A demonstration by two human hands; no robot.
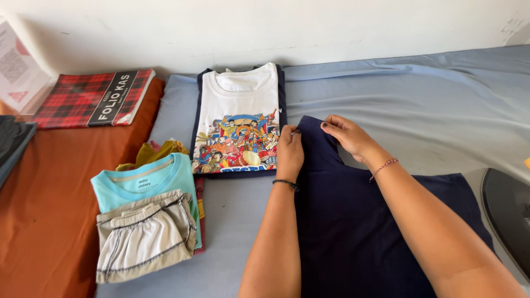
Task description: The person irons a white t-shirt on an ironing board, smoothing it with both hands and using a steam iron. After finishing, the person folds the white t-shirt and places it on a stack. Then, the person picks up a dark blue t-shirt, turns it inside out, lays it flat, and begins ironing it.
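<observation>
Navy garment lies spread flat on the blue-grey sheet of what looks like a bed, right in front of the person, its far end narrowed into a strip that reaches up between both hands. Left hand pinches the left edge of that strip, thumb and fingers closed on the cloth, a black band at the wrist. Right hand presses down on the strip's top right corner, fingers curled over the fold; whether it actually clamps the fabric or only pins it flat, cannot tell. Both grips sit at the far end, so the bulk of the garment trails back toward the person under the forearms, probably held that way to keep the edge straight and taut.

Just left of the left hand, touching or nearly so: folded white printed t-shirt stacked on a dark one. Further left, a pile with a light blue t-shirt and beige shorts on top, neatly stacked, apart from the hands. Red plaid folder rests on orange cloth. Dark rounded object at right edge, unclear.
</observation>
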